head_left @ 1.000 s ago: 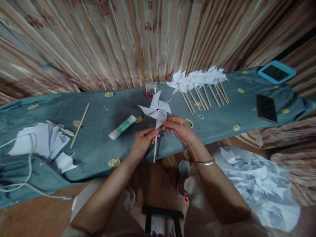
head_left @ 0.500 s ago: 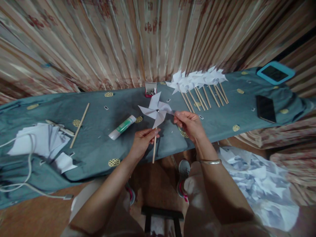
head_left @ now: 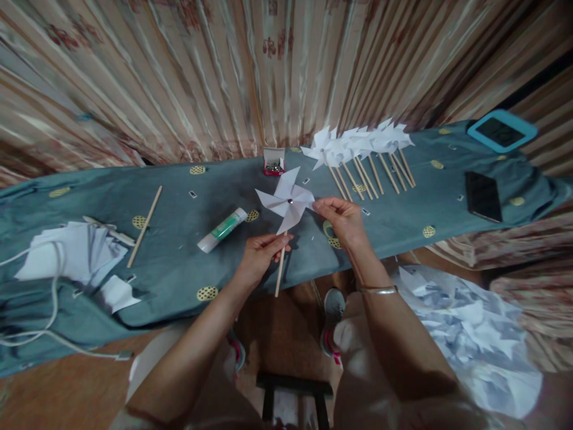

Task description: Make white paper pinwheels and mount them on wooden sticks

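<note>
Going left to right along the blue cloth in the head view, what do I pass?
paper stack → loose wooden stick → glue stick → held pinwheel → row of finished pinwheels → black phone

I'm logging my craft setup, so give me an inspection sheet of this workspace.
Surface: table under a grey-blue dotted cloth.
Job's things: white paper pinwheel on a wooden stick, held over the near table edge.
Clutter: glue stick, small red box, row of pinwheels, loose stick, paper stack, dark phone, blue-cased device.
Grips: left hand pinches the pinwheel's stick; right hand pinches a blade tip.
Cables: white cable across the paper stack, trailing left.
Surroundings: striped curtain behind; paper scraps on the floor, right.
</note>
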The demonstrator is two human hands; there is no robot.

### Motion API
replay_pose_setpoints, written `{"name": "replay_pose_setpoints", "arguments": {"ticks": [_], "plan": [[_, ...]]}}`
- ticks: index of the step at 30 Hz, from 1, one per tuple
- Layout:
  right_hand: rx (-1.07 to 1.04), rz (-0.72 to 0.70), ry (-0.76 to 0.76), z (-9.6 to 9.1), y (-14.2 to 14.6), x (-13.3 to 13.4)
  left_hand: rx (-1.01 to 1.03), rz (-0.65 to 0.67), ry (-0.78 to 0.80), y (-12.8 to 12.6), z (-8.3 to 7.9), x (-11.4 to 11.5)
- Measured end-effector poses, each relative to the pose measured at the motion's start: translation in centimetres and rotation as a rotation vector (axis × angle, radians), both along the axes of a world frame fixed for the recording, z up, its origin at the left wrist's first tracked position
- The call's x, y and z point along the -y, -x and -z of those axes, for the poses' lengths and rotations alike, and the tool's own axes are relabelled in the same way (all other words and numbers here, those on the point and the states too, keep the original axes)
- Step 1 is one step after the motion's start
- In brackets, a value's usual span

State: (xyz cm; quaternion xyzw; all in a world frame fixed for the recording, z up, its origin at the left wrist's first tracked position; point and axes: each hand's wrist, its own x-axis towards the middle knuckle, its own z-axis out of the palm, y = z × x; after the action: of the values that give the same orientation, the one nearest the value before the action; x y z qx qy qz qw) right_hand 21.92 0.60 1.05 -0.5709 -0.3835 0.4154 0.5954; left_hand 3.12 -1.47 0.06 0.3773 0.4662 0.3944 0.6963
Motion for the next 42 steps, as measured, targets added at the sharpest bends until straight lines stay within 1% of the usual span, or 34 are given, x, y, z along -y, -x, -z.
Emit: {"name": "replay_pose_setpoints", "arguments": {"ticks": [4, 8, 15, 21, 29, 42], "plan": [[0.003, -0.008, 0.03, -0.1, 0.2, 0.1, -0.007, -0.012, -0.011, 0.2, 0.2, -0.1], [-0.044, -0.011, 0.065, -0.1, 0.4, 0.3, -0.011, -0.022, -0.021, 0.3, 0.3, -0.2], [-0.171, -0.091, 0.135, -0.4, 0.8, 0.4, -0.049, -0.048, -0.029, 0.2, 0.2, -0.3], [-0.188, -0.14, 0.187, -0.6, 1.2, 0.7, -0.062, -0.078, -0.047, 0.1, 0.0, -0.3], [-0.237, -0.212, 0.202, -1.0, 2.1, 1.1, -0.044, -0.1, -0.042, -0.1, -0.1, -0.2], [-0.246, -0.273, 0.196, -0.8, 2.7, 1.6, -0.076, -0.072, -0.07, -0.1, 0.0, -0.3]]}}
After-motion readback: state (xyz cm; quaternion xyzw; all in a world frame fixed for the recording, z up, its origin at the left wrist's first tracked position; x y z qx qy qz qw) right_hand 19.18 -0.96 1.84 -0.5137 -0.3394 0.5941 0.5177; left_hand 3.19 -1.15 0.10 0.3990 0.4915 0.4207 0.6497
